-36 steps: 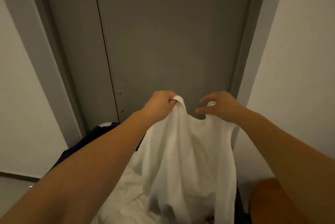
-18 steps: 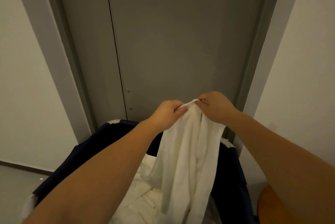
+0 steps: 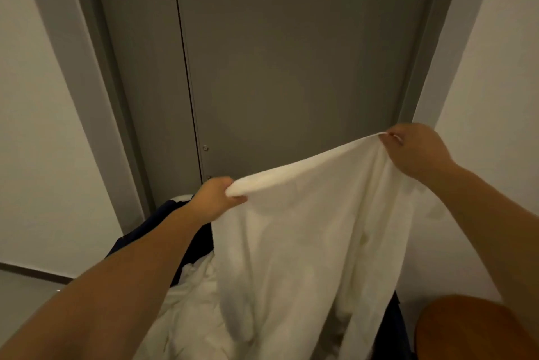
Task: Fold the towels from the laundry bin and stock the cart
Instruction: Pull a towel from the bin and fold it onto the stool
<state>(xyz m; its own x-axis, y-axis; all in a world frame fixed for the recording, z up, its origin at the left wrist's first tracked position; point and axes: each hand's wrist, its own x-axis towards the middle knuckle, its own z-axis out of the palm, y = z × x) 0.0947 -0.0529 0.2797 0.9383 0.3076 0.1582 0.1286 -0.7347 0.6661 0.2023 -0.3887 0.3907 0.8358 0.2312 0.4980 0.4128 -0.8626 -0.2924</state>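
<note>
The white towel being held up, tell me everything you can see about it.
The white towel is soft, plain cloth, creased. The left hand and right hand each pinch its top edge, stretching it out, right end higher. It hangs over the dark blue laundry bin, its lower part among more white laundry there.

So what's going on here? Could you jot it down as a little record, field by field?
Setting: in front of a grey door, between pale walls
Held item: white towel, top edge stretched between both hands
Left hand: fist closed on the towel's left end
Right hand: pinching the right end, held higher
Towel hang: drapes down toward the bin
Laundry bin: dark blue, more white linen inside
Fold stage: spread out, not yet folded
Cart: not in view
</note>
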